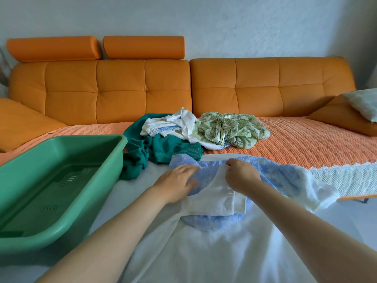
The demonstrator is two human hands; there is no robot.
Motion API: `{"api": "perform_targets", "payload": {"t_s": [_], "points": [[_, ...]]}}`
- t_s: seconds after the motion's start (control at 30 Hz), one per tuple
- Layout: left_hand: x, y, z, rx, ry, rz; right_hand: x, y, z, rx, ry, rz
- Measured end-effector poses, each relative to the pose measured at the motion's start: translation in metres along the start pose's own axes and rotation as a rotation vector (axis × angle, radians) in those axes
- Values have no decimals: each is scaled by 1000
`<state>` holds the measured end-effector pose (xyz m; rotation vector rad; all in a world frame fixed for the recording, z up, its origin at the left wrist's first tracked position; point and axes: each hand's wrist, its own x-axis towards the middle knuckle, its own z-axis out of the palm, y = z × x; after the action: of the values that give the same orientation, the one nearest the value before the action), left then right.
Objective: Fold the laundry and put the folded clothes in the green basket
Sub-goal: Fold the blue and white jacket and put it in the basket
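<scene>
— Sofa (142,88) cushions fill the upper half of the frame, orange, with a quilted orange cover on the seat. What lies below that?

— A pale surface (132,180) in the lower half, and on it at the left the green basket (51,201), with nothing folded in it.

— And the laundry?

— An unfolded pile (183,135) just right of the basket's far corner: a teal sweater (163,146), a white piece and a leaf-print piece heaped together. Below the pile, at frame centre, the blue-and-white garment (216,201) lies spread out, its length running from centre out toward the right edge.

— Who has hold of it?

— Both hands. The left hand (177,180) lies flat on the blue cloth, its fingers (187,168) straight and a little spread, pressing it down. The right hand (240,176) sits beside it, fingers (230,163) pinched together on the white edge at the garment's upper side.

— So what does the next move turn on?

— I'd judge the fold is under way, not finished. The loose length trails to the right of the pinching hand, so that hand is placed to bring it over leftward while the flat hand anchors. The basket lies left of both, nearer the left hand.
</scene>
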<state>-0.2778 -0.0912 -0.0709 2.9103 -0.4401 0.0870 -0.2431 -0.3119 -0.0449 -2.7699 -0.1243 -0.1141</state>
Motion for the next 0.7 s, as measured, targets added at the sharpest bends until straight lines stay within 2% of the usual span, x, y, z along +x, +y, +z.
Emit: {"api": "perform_targets", "payload": {"t_s": [0.1,0.17,0.23,0.33,0.4,0.47,0.5,0.57,0.63,0.7], "points": [[3,-12,11,105,-209,-181,7,2,7,38,80,-78],[-4,-28,14,94,-256,-310,14,-2,14,88,67,-157],[-13,-40,14,113,-252,-351,17,-10,24,114,38,-217],[-15,-48,10,192,-168,-360,18,-17,43,92,33,-207],[-9,-47,9,289,14,-311,18,-15,49,10,33,-163],[2,-42,7,310,182,-222,18,-12,46,-212,137,-188],[9,-40,7,284,202,-189,18,-12,43,-313,221,-243],[19,-38,8,232,118,-196,19,-17,35,-335,334,-382],[24,-47,13,224,-43,-278,16,-28,30,-217,240,-472],[22,-63,20,158,-166,-373,11,-36,38,-174,-44,-451]]}}
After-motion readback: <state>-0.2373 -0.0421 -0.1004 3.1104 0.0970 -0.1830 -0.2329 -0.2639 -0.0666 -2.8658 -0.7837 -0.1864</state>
